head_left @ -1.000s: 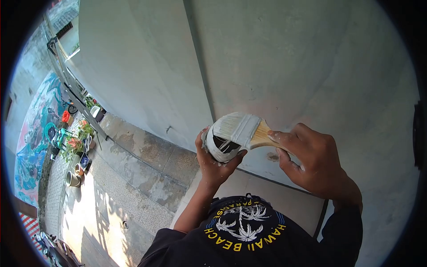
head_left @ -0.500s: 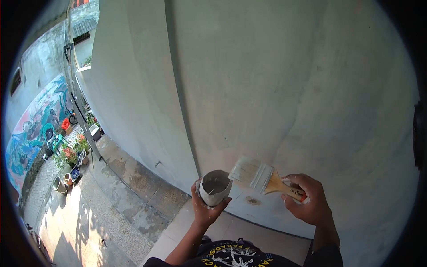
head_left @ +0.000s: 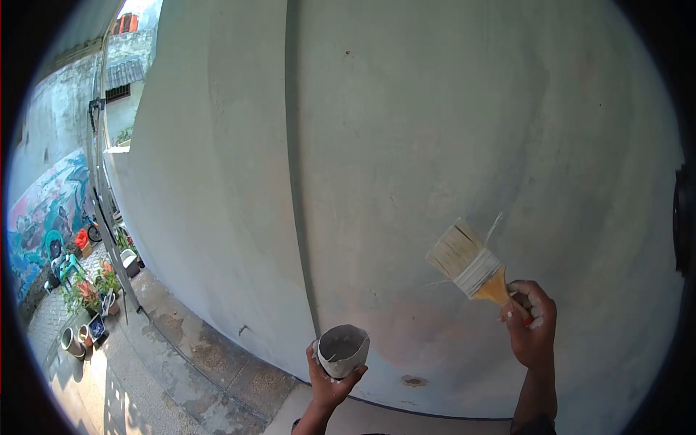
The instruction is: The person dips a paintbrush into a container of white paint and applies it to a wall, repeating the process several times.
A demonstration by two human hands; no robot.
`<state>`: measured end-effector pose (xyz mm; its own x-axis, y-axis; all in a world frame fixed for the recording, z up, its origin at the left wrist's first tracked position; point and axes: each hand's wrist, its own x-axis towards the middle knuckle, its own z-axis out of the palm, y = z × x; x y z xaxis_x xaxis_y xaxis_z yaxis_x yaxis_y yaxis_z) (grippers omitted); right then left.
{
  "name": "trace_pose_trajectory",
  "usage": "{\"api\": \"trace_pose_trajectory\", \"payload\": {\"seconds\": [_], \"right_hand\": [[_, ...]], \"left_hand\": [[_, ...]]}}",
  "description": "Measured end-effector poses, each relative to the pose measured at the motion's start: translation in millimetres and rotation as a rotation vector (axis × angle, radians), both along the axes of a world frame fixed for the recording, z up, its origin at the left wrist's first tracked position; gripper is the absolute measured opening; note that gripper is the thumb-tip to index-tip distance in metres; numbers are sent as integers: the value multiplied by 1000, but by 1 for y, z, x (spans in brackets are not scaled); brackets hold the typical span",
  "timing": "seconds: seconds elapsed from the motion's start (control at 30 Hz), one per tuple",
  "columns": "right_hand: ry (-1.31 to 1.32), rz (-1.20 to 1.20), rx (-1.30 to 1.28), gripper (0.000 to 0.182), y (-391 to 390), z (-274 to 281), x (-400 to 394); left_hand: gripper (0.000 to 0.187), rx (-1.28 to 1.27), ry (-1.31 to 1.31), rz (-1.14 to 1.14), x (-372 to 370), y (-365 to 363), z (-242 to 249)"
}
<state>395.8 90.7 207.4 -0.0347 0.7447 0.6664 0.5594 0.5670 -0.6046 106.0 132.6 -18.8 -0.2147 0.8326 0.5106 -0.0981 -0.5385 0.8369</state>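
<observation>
My right hand [head_left: 531, 320] is closed round the wooden handle of a wide paintbrush [head_left: 471, 262]. Its pale bristles point up and to the left, close over the wall, and white paint covers the metal band. Down to the left, my left hand [head_left: 331, 384] grips a grey-white cup [head_left: 344, 351] with a jagged, cut rim. Fingers and thumb wrap its sides, and the opening faces me. Grey shows inside the cup. White specks mark the fingers of both hands. In front stands a pale wall [head_left: 406, 174] with faint pinkish patches.
A vertical ledge [head_left: 296, 181] runs down the wall. A metal ladder [head_left: 109, 217] leans at the left. Beyond it are potted plants [head_left: 90, 290], pots [head_left: 72, 342] and a painted mural wall [head_left: 51, 203]. A chipped spot [head_left: 414, 380] marks the wall's base.
The paintbrush has moved away from the cup's rim, up and right, and its bristles now tilt upward. The cup sits lower in view, and the camera view has tipped up.
</observation>
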Motion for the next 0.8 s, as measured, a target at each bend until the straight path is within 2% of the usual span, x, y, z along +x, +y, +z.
{"api": "trace_pose_trajectory", "payload": {"seconds": [0.17, 0.27, 0.4, 0.6, 0.67, 0.73, 0.8], "right_hand": [[-69, -194, 357, 25, 53, 62, -81], [-126, -317, 606, 24, 91, 101, -125], [-144, -417, 654, 22, 125, 128, -171], [12, -455, 615, 19, 156, 148, -214], [0, -498, 601, 18, 164, 151, -220], [-17, -534, 587, 18, 174, 152, -220], [-123, -629, 640, 18, 164, 149, -207]], "left_hand": [[98, 51, 77, -94, -75, 46, 7], [100, 63, 24, -148, -113, 75, -1], [103, 25, 84, -170, -156, 100, -1], [100, 13, 117, -158, -193, 119, 5], [98, 22, 161, -146, -200, 122, 4], [98, -23, 88, -179, -203, 127, 5], [98, -18, 84, -191, -195, 118, 4]]}}
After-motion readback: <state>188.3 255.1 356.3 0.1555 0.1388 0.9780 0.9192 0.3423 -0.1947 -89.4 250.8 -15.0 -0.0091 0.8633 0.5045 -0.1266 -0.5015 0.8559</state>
